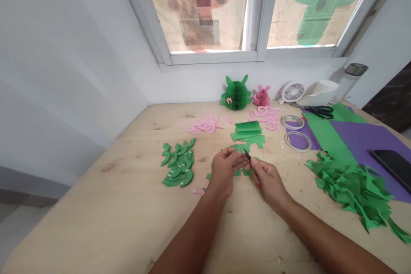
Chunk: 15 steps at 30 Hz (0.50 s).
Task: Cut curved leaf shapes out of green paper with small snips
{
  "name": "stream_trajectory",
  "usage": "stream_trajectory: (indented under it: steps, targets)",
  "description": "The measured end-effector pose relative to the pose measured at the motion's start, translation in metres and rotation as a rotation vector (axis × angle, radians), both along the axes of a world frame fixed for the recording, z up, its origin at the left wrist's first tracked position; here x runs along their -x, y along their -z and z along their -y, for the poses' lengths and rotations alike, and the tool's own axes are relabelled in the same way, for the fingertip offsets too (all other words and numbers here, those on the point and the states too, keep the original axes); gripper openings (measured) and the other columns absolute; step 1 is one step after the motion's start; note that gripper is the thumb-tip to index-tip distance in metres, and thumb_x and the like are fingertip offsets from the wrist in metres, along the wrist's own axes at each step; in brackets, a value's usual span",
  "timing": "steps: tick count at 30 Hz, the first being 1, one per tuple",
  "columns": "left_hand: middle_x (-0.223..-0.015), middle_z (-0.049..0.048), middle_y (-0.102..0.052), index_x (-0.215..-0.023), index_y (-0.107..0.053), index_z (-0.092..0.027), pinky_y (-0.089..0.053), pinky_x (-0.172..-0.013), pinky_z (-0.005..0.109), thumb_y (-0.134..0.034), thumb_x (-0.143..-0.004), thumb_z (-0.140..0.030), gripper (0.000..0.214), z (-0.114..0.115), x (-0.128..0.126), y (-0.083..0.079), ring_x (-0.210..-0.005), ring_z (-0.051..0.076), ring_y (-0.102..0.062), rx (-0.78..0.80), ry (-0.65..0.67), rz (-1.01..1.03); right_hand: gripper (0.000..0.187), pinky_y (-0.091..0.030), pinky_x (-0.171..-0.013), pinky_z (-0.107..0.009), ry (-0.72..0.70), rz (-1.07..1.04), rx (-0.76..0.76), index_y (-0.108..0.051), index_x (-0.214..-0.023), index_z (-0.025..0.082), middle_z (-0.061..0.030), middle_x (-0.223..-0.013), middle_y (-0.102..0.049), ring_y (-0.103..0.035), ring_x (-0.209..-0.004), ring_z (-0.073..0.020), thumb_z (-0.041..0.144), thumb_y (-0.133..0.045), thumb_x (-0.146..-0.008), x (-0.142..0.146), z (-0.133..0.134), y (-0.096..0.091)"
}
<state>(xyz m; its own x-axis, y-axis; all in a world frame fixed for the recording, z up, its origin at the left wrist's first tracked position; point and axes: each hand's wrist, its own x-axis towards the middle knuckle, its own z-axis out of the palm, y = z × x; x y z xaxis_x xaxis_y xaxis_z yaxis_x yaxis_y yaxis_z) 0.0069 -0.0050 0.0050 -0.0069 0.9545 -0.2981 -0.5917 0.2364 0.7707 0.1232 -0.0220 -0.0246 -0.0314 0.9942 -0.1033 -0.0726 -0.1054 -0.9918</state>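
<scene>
The right hand (268,182) pinches a small black tool (247,156), hard to make out, between narrow fingers (254,161); the left hand (224,171) curls just beside it, its grip unclear. Two tape rolls (290,116) and one pair of scissors (317,112) lie far right on the table (128,154).

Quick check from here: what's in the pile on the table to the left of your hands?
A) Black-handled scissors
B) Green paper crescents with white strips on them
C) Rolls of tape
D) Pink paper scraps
B: the green paper crescents lie in a heap beyond the left hand, many of them bearing small white strips.
</scene>
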Motion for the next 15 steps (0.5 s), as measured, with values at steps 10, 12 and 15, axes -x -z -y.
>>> stream_trajectory:
  steps: [10,12,15]
  targets:
    - [-0.061,0.0026,-0.066,-0.066,-0.052,-0.016,-0.051,-0.067,0.031,-0.073,-0.053,-0.022,0.026,-0.002,0.001,0.0013,-0.06,0.016,-0.064,0.001,-0.018,-0.062,0.045,-0.016,-0.039,-0.023,-0.01,0.006,0.016,-0.059,-0.068,0.014,0.0075,-0.04,-0.032,-0.024,-0.038,-0.0073,0.058,-0.051,-0.077,-0.0014,0.0003,0.0021]
    - [-0.061,0.0026,-0.065,-0.065,-0.052,-0.016,-0.051,-0.067,0.031,-0.073,-0.054,-0.023,0.025,-0.0018,0.0018,0.0007,-0.06,0.016,-0.064,-0.016,-0.002,-0.07,0.046,-0.016,-0.039,-0.023,-0.01,0.008,0.015,-0.059,-0.066,0.014,0.0073,-0.04,-0.032,-0.024,-0.038,-0.0071,0.058,-0.052,-0.077,-0.0014,0.0004,0.0025]
    - [-0.061,0.0029,-0.066,-0.064,-0.051,-0.016,-0.051,-0.066,0.03,-0.073,-0.054,-0.023,0.025,-0.0013,0.0032,-0.0007,-0.06,0.016,-0.065,-0.027,0.019,-0.075,0.046,-0.016,-0.039,-0.023,-0.01,0.012,0.014,-0.058,-0.065,0.015,0.0072,-0.04,-0.031,-0.024,-0.038,-0.0073,0.059,-0.052,-0.076,-0.0016,0.0002,0.0032]
